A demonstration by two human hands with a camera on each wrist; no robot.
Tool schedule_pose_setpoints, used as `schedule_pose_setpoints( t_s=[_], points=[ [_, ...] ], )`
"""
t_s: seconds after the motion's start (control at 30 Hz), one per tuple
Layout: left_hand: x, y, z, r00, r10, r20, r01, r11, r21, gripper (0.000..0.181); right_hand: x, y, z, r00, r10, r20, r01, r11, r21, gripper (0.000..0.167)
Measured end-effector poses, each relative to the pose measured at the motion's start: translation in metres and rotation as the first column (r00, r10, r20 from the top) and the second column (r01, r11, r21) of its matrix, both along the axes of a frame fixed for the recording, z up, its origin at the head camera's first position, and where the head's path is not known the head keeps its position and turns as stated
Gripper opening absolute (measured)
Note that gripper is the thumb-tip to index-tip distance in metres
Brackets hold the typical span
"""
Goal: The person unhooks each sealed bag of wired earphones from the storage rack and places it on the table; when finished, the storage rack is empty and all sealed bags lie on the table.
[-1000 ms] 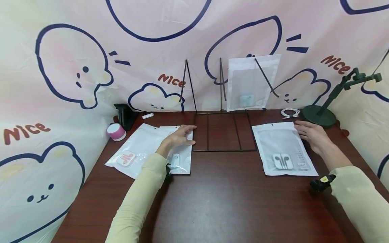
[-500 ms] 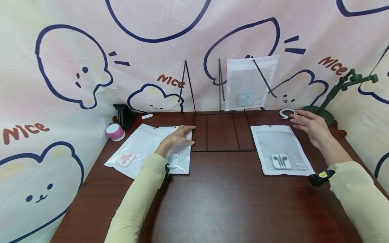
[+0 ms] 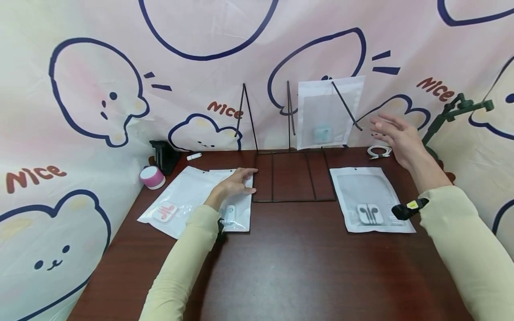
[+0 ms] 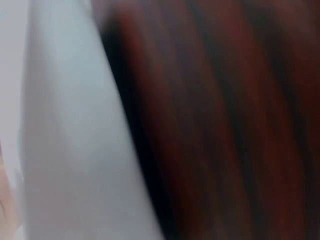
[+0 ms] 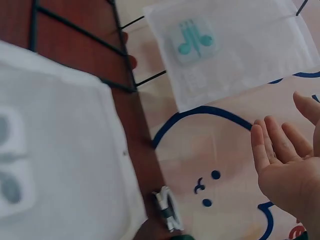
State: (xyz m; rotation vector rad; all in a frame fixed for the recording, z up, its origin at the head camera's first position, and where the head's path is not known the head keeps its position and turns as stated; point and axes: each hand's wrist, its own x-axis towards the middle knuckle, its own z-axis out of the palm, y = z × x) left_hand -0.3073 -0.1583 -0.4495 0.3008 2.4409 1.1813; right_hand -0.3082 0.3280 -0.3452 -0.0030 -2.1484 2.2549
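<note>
My left hand (image 3: 234, 185) rests on a white zip pouch (image 3: 240, 222) that holds a small white item, thumb and fingers spread at its right edge. Beside it lies another pouch (image 3: 180, 191) with pink earphones inside. My right hand (image 3: 401, 136) is raised in the air with fingers extended, holding nothing, near the hanging pouch (image 3: 321, 98). That pouch, with teal earphones (image 5: 192, 42) in it, hangs from a prong of the black wire rack (image 3: 295, 201). Below my right hand, a pouch with white earphones (image 3: 370, 214) lies flat on the table. The left wrist view is blurred.
A coiled white cable (image 3: 379, 152) lies at the back right by a green stand (image 3: 445, 116). At the back left are a pink-and-white jar (image 3: 152, 177), a black object (image 3: 164, 156) and a small white stick (image 3: 194, 156). A printed cloth (image 3: 201, 26) hangs behind the table.
My right hand has lifted from beside the pouch with white earphones, moving up past the coiled cable toward the hanging pouch. The left hand stays in place.
</note>
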Motion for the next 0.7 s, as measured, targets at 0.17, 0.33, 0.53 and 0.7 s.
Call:
schedule_pose_setpoints(
  t_s=[0.17, 0.33, 0.53, 0.7],
  points=[
    [-0.001, 0.000, -0.001, 1.000, 0.004, 0.000, -0.004, 1.000, 0.005, 0.073, -0.017, -0.010, 0.016, 1.000, -0.009, -0.014, 0.009, 1.000, 0.000, 0.080],
    [0.000, 0.000, -0.003, 1.000, 0.005, 0.013, -0.005, 1.000, 0.014, 0.072, -0.028, -0.024, 0.023, 0.998, 0.012, -0.061, -0.014, 0.999, -0.034, 0.073],
    [0.001, 0.001, -0.004, 1.000, 0.004, 0.012, -0.004, 1.000, 0.025, 0.072, -0.034, -0.045, 0.031, 0.996, -0.034, -0.079, 0.029, 0.998, -0.056, 0.068],
    [0.001, 0.001, -0.002, 1.000, 0.008, -0.016, -0.008, 1.000, -0.001, 0.072, -0.034, -0.058, 0.038, 0.994, -0.091, -0.061, 0.082, 0.988, -0.128, 0.054]
  ],
)
